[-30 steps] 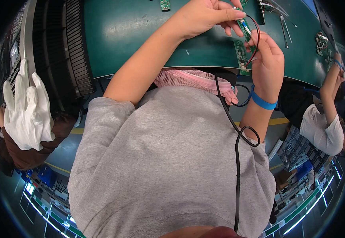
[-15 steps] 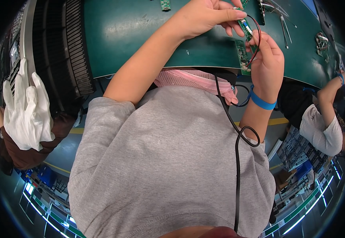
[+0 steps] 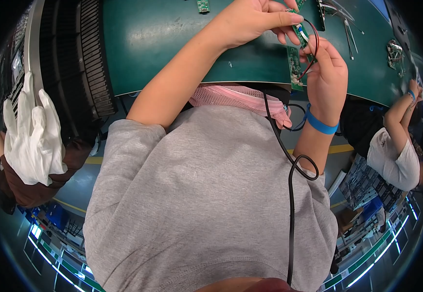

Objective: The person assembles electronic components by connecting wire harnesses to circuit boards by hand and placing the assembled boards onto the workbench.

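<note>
Near the top of the view, my left hand [image 3: 257,19] pinches the upper end of a narrow green circuit board [image 3: 297,33] between thumb and fingers. My right hand [image 3: 327,61] is closed at the board's lower end, its thumb and forefinger pressed together there. A small white and blue part shows on the board between the two hands. Red and black wires [image 3: 317,46] loop past my right fingers down to a second green circuit board [image 3: 294,68], which is beside that hand at the table's front edge. Exactly what the right fingertips grip is hidden.
On the green table [image 3: 172,44] are a small circuit board [image 3: 202,6], loose cables [image 3: 350,36] and a wire bundle [image 3: 395,52]. A black slotted rack [image 3: 92,58] borders the left. White gloves [image 3: 36,131] hang there. Co-workers sit on both sides; a black cord [image 3: 290,219] crosses my shirt.
The second board has shifted slightly left and up with its wires. My right fingers have moved a little; my left hand stays put. The co-worker at right has brought both hands together.
</note>
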`<move>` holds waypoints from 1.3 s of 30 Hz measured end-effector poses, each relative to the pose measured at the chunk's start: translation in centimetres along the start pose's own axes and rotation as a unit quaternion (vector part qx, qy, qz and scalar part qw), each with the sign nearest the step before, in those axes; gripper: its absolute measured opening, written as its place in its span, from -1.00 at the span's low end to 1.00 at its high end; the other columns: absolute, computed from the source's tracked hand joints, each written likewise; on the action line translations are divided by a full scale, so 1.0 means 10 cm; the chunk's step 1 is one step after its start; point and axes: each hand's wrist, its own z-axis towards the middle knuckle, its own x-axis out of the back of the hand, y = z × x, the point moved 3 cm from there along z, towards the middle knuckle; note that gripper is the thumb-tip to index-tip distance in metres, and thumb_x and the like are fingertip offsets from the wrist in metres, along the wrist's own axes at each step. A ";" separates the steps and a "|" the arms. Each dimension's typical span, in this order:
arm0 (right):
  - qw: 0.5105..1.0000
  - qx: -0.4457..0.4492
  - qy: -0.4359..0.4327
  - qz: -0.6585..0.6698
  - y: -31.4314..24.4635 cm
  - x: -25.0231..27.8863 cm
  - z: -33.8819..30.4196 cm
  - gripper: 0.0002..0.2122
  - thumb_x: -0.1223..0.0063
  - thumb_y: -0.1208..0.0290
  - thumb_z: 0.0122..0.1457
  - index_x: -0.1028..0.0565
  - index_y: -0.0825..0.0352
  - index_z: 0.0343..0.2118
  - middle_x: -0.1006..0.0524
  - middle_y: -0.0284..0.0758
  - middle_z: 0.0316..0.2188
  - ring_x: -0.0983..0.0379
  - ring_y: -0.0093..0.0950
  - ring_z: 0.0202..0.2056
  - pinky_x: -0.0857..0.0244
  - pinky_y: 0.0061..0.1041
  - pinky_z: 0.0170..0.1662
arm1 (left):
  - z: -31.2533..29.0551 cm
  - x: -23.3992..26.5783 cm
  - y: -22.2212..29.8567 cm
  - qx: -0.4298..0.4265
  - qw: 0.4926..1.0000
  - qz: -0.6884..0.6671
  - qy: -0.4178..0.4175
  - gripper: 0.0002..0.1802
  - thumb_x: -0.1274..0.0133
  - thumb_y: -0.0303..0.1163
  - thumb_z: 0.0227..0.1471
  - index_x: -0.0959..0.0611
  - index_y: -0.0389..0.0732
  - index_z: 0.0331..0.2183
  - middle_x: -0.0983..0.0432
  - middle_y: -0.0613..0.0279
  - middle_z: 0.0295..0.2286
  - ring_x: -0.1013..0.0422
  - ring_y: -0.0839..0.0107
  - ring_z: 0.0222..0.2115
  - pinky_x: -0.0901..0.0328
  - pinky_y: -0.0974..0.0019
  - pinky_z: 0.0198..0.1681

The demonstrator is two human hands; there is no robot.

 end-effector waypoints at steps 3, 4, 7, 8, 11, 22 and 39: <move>1.000 0.008 -0.001 -0.005 0.01 0.00 0.01 -0.87 0.13 0.52 0.08 -0.44 0.49 -0.44 -0.43 -0.35 -0.50 -0.28 -0.62 -0.46 -0.14 -0.69 -0.37 | 0.00 -0.03 0.00 -0.001 1.000 -0.015 -0.006 -0.77 0.01 -0.51 -0.02 -0.31 -0.22 -0.29 -0.45 0.23 -0.50 -0.41 0.56 -0.54 -0.27 0.58 -0.53; 1.000 0.016 -0.002 -0.007 0.01 -0.01 0.01 -0.87 0.11 0.53 0.08 -0.44 0.49 -0.45 -0.42 -0.35 -0.49 -0.28 -0.63 -0.46 -0.14 -0.70 -0.36 | 0.00 -0.04 -0.01 -0.001 1.000 -0.015 -0.006 -0.77 0.01 -0.51 -0.02 -0.31 -0.22 -0.29 -0.45 0.23 -0.50 -0.41 0.56 -0.54 -0.27 0.58 -0.53; 0.991 0.085 0.024 -0.103 -0.01 -0.08 0.01 -0.90 0.05 0.55 0.05 -0.43 0.51 -0.49 -0.39 -0.37 -0.45 -0.28 -0.65 -0.45 -0.15 -0.72 -0.36 | 0.01 -0.04 -0.04 0.002 0.997 -0.071 0.006 -0.73 0.00 -0.57 -0.05 -0.29 -0.21 -0.29 -0.40 0.29 -0.49 -0.38 0.61 -0.55 -0.25 0.61 -0.53; 0.989 0.094 0.026 -0.115 -0.01 -0.11 0.02 -0.89 -0.01 0.56 0.02 -0.42 0.52 -0.54 -0.36 -0.37 -0.44 -0.28 -0.66 -0.45 -0.16 -0.73 -0.38 | 0.02 -0.02 -0.04 -0.017 0.999 -0.022 0.021 -0.73 0.02 -0.59 -0.06 -0.28 -0.20 -0.30 -0.37 0.32 -0.51 -0.33 0.64 -0.58 -0.21 0.63 -0.56; 0.969 0.142 0.032 -0.200 0.03 -0.16 0.06 -0.87 -0.03 0.54 0.02 -0.41 0.51 -0.56 -0.36 -0.36 -0.45 -0.27 -0.67 -0.46 -0.15 -0.73 -0.40 | 0.02 0.04 -0.07 -0.036 0.998 0.030 0.040 -0.74 0.05 -0.62 -0.08 -0.27 -0.19 -0.32 -0.32 0.37 -0.56 -0.24 0.69 -0.64 -0.14 0.64 -0.61; 0.922 0.152 0.155 -0.320 -0.03 0.04 0.25 -0.74 -0.08 0.34 0.02 -0.36 0.44 -0.34 -0.42 -0.35 -0.45 -0.29 -0.63 -0.45 -0.18 -0.68 -0.37 | -0.10 0.21 0.40 -0.186 0.757 0.609 0.145 -0.63 0.01 -0.54 -0.28 -0.36 -0.27 -0.28 -0.26 0.00 -0.38 -0.28 0.08 -0.32 -0.21 0.20 -0.23; 0.969 0.231 0.044 0.077 -0.53 0.44 1.03 -0.85 0.01 0.61 0.03 -0.43 0.55 -0.32 -0.47 -0.22 -0.47 -0.40 -0.49 -0.47 -0.24 -0.62 -0.41 | -0.34 0.65 0.62 0.114 0.598 0.689 0.394 -0.59 -0.16 -0.37 -0.29 -0.39 -0.33 -0.36 -0.29 -0.09 -0.31 -0.30 0.00 -0.25 -0.23 0.13 -0.20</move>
